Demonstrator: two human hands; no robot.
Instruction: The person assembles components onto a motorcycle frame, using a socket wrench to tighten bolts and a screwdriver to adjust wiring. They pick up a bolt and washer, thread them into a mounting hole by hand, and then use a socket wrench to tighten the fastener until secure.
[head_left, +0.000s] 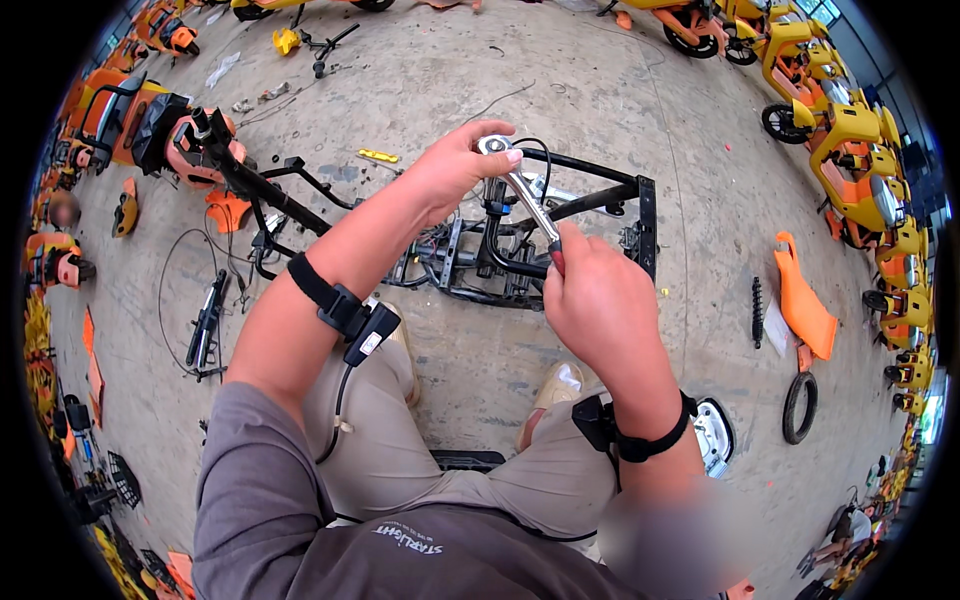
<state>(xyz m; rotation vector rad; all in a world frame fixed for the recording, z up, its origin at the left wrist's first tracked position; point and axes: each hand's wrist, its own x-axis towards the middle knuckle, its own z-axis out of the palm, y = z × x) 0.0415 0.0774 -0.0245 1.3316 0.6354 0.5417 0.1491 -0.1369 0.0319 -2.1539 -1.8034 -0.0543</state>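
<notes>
A metal ratchet wrench (532, 205) slants across the black scooter frame (645, 230) on the floor before me. My left hand (468, 162) is closed round the wrench's head, with the thumb resting over it. My right hand (603, 300) grips the red-ended handle at its lower end. Beneath the wrench head stand black tubes and a cable of the frame; whatever the socket sits on is hidden by my left hand. Wiring and metal brackets (452, 255) fill the middle of the frame.
On the right lie an orange panel (805, 305), a black coil shock absorber (757, 312) and a small tyre (800, 408). A yellow tool (378, 156) rests beyond the frame. Black fork parts (207, 320) and a cable lie left. Yellow scooters (850, 165) line the sides.
</notes>
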